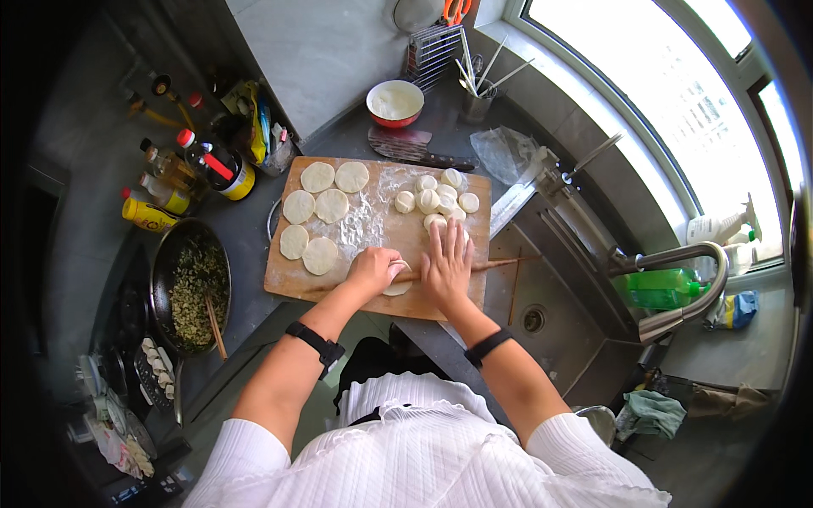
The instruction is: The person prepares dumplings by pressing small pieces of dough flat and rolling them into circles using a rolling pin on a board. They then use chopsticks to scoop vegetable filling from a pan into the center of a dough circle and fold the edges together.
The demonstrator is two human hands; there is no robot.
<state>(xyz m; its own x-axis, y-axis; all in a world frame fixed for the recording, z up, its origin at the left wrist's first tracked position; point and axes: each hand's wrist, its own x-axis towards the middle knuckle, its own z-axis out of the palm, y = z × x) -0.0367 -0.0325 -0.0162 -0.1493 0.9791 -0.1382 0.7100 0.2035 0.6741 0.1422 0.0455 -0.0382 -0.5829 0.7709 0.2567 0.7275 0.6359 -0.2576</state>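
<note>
A wooden rolling pin (495, 264) lies across the near part of a floured wooden board (381, 305). My right hand (448, 260) rests on the pin with its palm down and fingers extended. Under the pin, between my hands, is a small dough round (399, 289); my left hand (373, 270) pinches its edge between thumb and fingers. Several flat dough wrappers (331, 206) lie at the board's left. Several small dough pieces (428, 200) are grouped at the right, some close to my right fingertips.
Behind the board lie a cleaver (406, 146) and a red-and-white bowl (395, 103). A pan of chopped filling (194, 292) with chopsticks stands left, near bottles (222, 168). The steel sink (540, 298) and faucet (679, 254) are at the right.
</note>
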